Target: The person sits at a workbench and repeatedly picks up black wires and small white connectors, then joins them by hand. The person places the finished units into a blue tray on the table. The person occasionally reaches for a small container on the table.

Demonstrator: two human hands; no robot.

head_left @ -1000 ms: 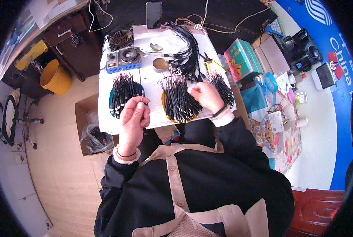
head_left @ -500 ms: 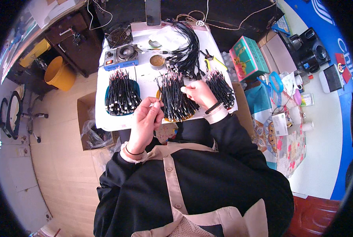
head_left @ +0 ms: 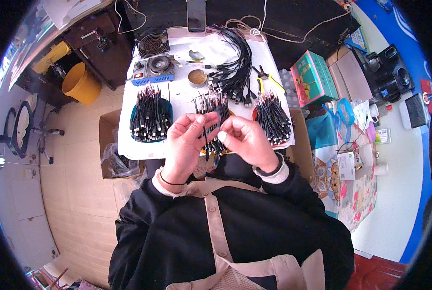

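Observation:
Both my hands are close together above the middle bundle of short black cables (head_left: pixel 211 102), partly covering it. My left hand (head_left: pixel 183 145) has its thumb and fingers closed around a short black cable (head_left: pixel 206 145), which hangs upright between them. My right hand (head_left: pixel 247 141) is just to the right, thumb and forefinger pinched together near that cable; whatever is in the pinch is too small to make out. A second cable bundle (head_left: pixel 151 116) lies in a teal tray to the left. Another bundle (head_left: pixel 273 118) lies to the right. Their upper ends show pinkish wire tips.
At the back of the white table (head_left: pixel 182 99) stand a blue heating unit (head_left: pixel 153 70), a fan (head_left: pixel 153 43) and a round tin (head_left: pixel 197 77). Long black cables (head_left: pixel 237 63) lie beside yellow-handled pliers (head_left: pixel 269 82). A green box (head_left: pixel 315 79) stands off to the right.
My right hand has come down and left, toward the left hand. My left hand has shifted slightly right, its fingers now reaching further across the middle bundle. The view has tilted a little.

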